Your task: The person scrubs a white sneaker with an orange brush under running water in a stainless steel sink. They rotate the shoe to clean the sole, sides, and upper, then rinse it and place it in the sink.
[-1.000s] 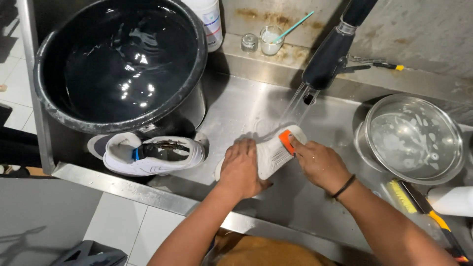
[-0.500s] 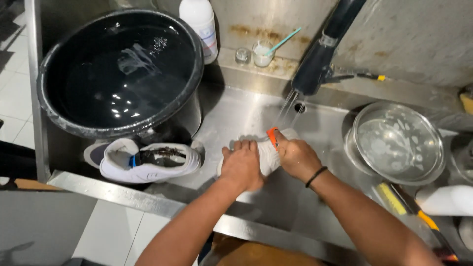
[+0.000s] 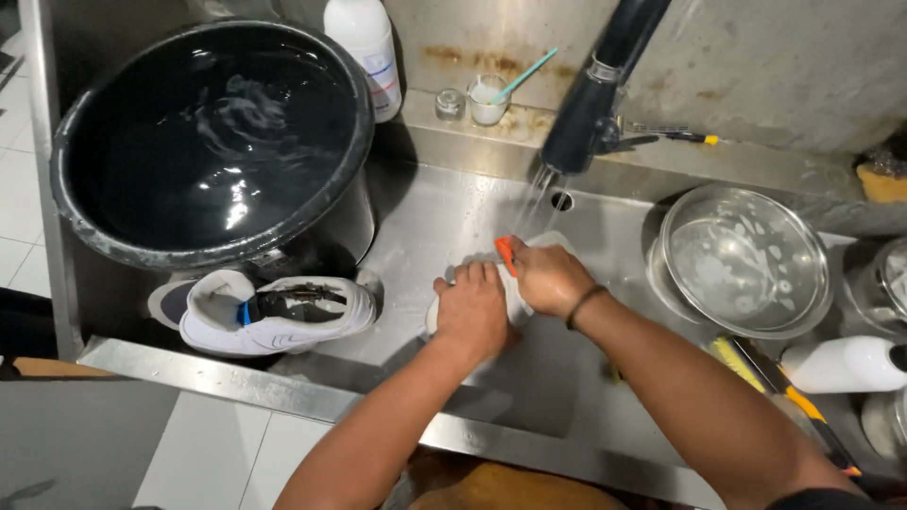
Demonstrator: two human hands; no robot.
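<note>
From my head camera: my left hand is clamped over the white shoe in the sink, under the tap's stream; my right hand grips an orange brush. Short, firm strokes should work best.

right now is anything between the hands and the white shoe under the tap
Nothing visible. The left hand and right hand both grip the white shoe directly, under the running tap. The other shoe lies apart, to the left.
</note>
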